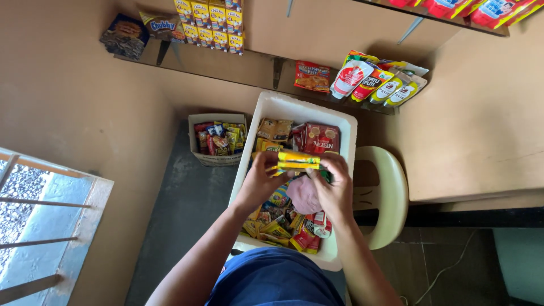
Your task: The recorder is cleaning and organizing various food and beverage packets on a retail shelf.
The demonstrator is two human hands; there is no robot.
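While both arms reach forward over the white box [271,107], the left hand [262,180] and right hand [335,190] pinch the ends of a yellow packet strip [298,160]. Fingers curl tight around it. It sits flat just above the snacks.

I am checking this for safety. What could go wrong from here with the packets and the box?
1. Both hands, left hand and right hand, pinch the yellow packet bundle at its ends; the middle packets could slip out.
2. The white foam box seems to rest on a cream plastic chair and overhang it, so leaning on it might tip it.
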